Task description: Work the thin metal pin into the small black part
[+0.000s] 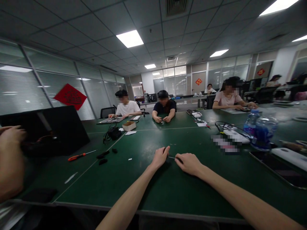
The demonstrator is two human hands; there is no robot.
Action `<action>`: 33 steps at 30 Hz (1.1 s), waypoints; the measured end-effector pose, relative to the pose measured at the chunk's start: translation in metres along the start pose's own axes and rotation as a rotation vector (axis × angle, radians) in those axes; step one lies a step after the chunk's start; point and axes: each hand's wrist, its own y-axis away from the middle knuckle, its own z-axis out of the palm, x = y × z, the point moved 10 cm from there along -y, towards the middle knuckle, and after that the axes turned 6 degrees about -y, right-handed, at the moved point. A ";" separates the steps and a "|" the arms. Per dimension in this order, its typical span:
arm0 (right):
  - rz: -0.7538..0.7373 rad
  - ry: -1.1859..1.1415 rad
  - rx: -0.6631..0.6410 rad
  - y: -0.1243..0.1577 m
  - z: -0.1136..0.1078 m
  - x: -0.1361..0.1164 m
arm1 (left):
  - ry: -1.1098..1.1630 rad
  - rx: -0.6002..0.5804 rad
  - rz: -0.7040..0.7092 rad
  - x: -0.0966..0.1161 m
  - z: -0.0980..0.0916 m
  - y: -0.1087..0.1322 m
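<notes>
Over the middle of the green table (pixel 141 179), my left hand (pixel 160 158) is closed, with a small dark piece partly visible at its fingers; its kind is hidden. Just to the right, my right hand (pixel 189 163) is closed round the dark handle of what looks like a small screwdriver (pixel 171 157). Its thin metal shaft points left and spans the short gap to my left hand. Whether the tip touches the dark piece I cannot tell. Both forearms reach in from the front edge.
Left lie an orange-handled screwdriver (pixel 76 157), small black parts (pixel 103 155) and a small box (pixel 129 126). A co-worker's arm (pixel 11 159) is beside a large black panel (pixel 64 131). Right stand bottles (pixel 263 132), a white device (pixel 236 135) and a phone (pixel 278 167). Other people sit opposite.
</notes>
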 end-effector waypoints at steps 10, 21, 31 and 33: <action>-0.041 0.020 -0.012 0.000 -0.001 -0.005 | 0.112 -0.016 -0.112 -0.015 0.004 -0.002; -0.056 0.013 -0.038 0.001 0.003 -0.014 | 0.291 -0.135 -0.156 -0.013 0.012 0.003; -0.032 0.001 -0.050 0.003 -0.003 -0.022 | 0.245 -0.137 -0.135 -0.008 0.006 0.003; -0.025 -0.002 -0.056 0.003 -0.004 -0.023 | 0.253 -0.137 -0.138 -0.008 0.006 0.004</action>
